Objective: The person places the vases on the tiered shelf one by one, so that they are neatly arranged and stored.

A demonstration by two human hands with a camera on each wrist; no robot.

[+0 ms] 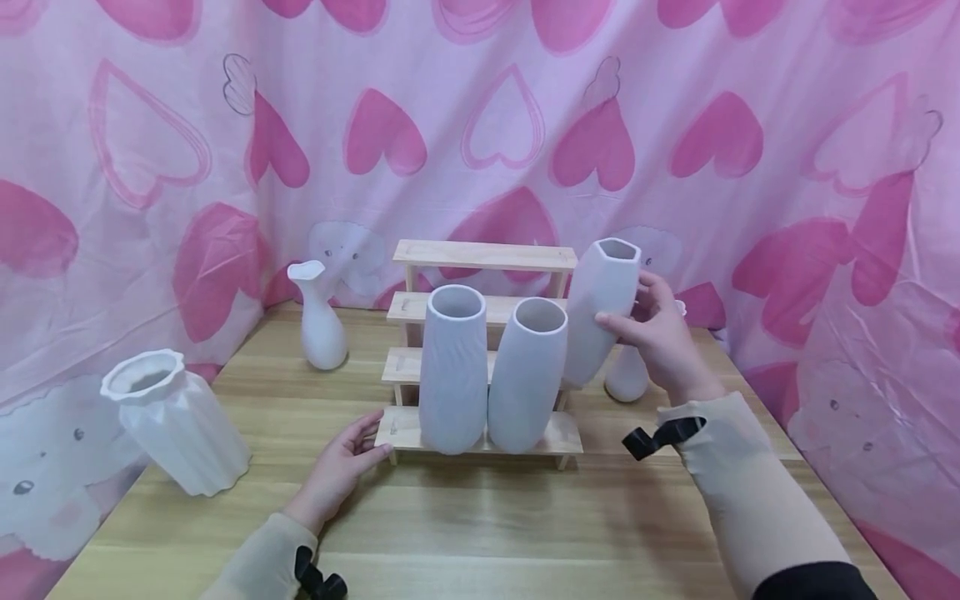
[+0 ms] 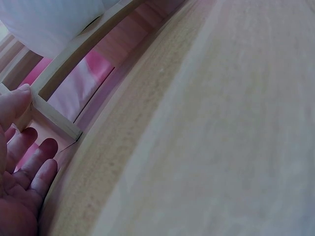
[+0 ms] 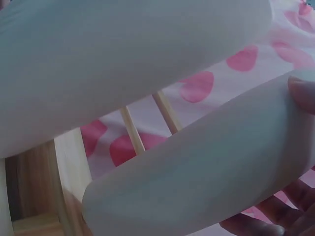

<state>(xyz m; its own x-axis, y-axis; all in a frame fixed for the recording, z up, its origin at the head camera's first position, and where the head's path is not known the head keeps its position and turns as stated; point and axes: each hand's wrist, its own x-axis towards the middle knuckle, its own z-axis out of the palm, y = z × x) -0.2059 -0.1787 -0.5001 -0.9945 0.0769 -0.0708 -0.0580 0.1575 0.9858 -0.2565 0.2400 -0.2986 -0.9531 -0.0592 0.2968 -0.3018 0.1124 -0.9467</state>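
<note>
My right hand (image 1: 663, 337) grips a tall white vase (image 1: 606, 292) with an angular mouth, thumb on the front and fingers round the right side. This vase leans, its base near the right end of a tiered wooden stand (image 1: 483, 254); whether it touches a shelf cannot be told. Two round-mouthed white vases stand side by side on the lowest shelf, a ribbed one (image 1: 453, 375) and a smoother one (image 1: 528, 375). At that shelf's left end my left hand (image 1: 337, 467) holds the corner, thumb (image 2: 19, 101) on top and fingers below.
A slim white vase (image 1: 324, 325) with a wavy mouth stands back left. Nearer, a wide pleated white vase (image 1: 187, 425) stands by the table's left edge. Another small vase (image 1: 626, 379) is partly hidden behind my right hand. A pink heart-patterned curtain (image 1: 495, 200) surrounds the table.
</note>
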